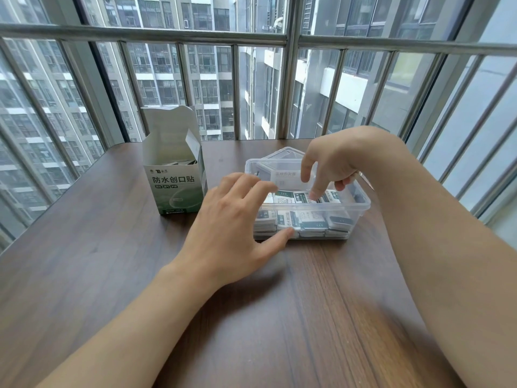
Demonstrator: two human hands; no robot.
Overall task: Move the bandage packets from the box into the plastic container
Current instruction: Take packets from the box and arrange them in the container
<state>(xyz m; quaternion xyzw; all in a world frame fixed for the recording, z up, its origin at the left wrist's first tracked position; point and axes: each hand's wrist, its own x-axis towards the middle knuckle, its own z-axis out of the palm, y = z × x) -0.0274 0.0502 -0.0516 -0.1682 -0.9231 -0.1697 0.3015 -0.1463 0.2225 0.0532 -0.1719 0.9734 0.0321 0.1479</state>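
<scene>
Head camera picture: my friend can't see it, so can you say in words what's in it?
A person's right hand reaches fingers-down into a clear plastic container of bandage packets, while the left hand rests spread against its near left side. An open green-and-white bandage box stands left of it on a wooden table by a barred window.

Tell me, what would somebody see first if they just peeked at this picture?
Probably the clear plastic container in the middle of the wooden table, packed with green-and-white bandage packets. The right hand reaches down into it from above, fingertips on the packets, while the left hand rests against its near side. To the left stands the open green-and-white bandage box, with tall apartment buildings beyond the window bars.
</scene>
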